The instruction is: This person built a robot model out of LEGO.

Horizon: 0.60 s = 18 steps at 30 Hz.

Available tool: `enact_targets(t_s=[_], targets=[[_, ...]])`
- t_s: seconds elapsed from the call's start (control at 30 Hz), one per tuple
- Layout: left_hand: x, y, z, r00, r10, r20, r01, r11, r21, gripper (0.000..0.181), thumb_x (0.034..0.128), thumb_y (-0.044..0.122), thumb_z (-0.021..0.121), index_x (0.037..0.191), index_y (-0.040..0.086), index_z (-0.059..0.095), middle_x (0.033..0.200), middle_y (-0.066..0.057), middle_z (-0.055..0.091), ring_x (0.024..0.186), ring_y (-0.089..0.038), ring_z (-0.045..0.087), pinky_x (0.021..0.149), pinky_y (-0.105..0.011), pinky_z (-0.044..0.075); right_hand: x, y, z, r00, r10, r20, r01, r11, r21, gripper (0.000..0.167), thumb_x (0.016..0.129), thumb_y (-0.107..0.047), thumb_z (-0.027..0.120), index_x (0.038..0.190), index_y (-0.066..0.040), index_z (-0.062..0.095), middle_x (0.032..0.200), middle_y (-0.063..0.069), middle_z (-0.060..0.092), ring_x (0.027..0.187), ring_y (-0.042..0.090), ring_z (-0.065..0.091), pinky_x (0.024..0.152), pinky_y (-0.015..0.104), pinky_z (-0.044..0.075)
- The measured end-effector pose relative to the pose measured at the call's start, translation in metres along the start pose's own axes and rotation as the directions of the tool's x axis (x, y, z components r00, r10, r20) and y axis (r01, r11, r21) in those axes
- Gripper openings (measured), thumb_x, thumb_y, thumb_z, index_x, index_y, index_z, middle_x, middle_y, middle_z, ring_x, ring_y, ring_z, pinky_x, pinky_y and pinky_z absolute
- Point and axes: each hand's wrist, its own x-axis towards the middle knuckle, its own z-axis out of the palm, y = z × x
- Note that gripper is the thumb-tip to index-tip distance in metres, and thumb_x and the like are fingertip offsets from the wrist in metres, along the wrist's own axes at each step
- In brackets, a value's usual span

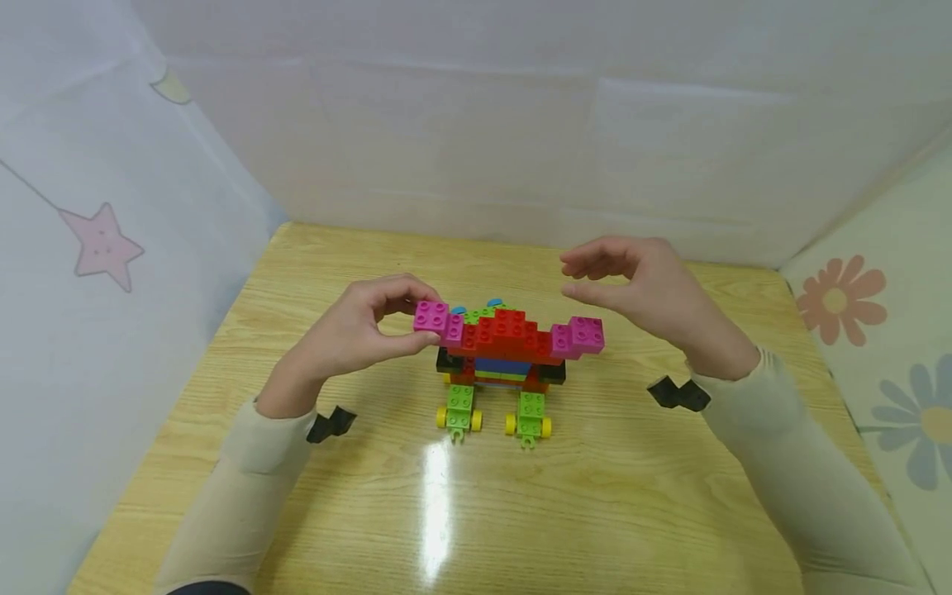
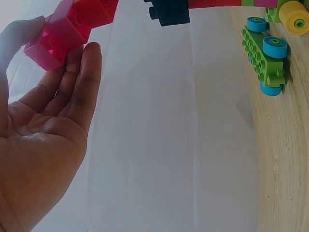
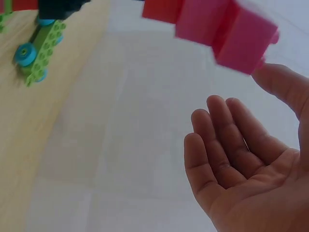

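A built toy of interlocking bricks stands on the table. Across its top runs a stepped row of red bricks [image 1: 509,324], ending in pink bricks on both sides. My left hand [image 1: 357,326] pinches the left-end pink brick [image 1: 431,316] between thumb and fingers, which the left wrist view also shows. Beyond the right-end pink brick [image 1: 587,334], my right hand [image 1: 643,285] is held in the air with loosely bent fingers. Nothing is in its grasp, though the thumb appears close to that brick in the right wrist view. Black bricks [image 1: 553,372] jut out below the row.
Two green wheeled bases with yellow wheels, the left base [image 1: 460,405] and the right base [image 1: 531,409], face the near side. Behind the toy is a green base with blue wheels [image 2: 263,55]. Pale cloth [image 1: 476,149] surrounds the wooden table [image 1: 357,521].
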Motion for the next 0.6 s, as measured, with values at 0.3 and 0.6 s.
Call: enact_targets(t_s=[0.3,0.6], targets=[[0.000,0.001,0.001,1.000,-0.002,-0.008,0.003,1.000,0.009,0.033,0.0931,0.002,0.088,0.124,0.009,0.079,0.117,-0.003,0.079,0.107,-0.016,0.075,0.101,-0.024,0.061,0.015,0.051,-0.008,0.993,0.115,-0.039,-0.115,0.993,0.004,0.049,0.105,-0.044,0.080,0.147,-0.021,0.071,0.145,0.005,0.072,0.127,0.024,0.069,0.102,0.037,0.058],[0.001,0.001,0.001,1.000,0.006,-0.007,-0.006,1.000,0.008,0.031,0.0937,0.002,0.087,0.123,0.007,0.078,0.117,-0.005,0.079,0.106,-0.017,0.075,0.101,-0.023,0.061,0.031,0.123,-0.022,0.981,0.182,-0.070,-0.182,0.983,0.000,0.059,0.108,-0.041,0.076,0.157,-0.013,0.062,0.158,0.016,0.063,0.140,0.034,0.062,0.113,0.048,0.054]])
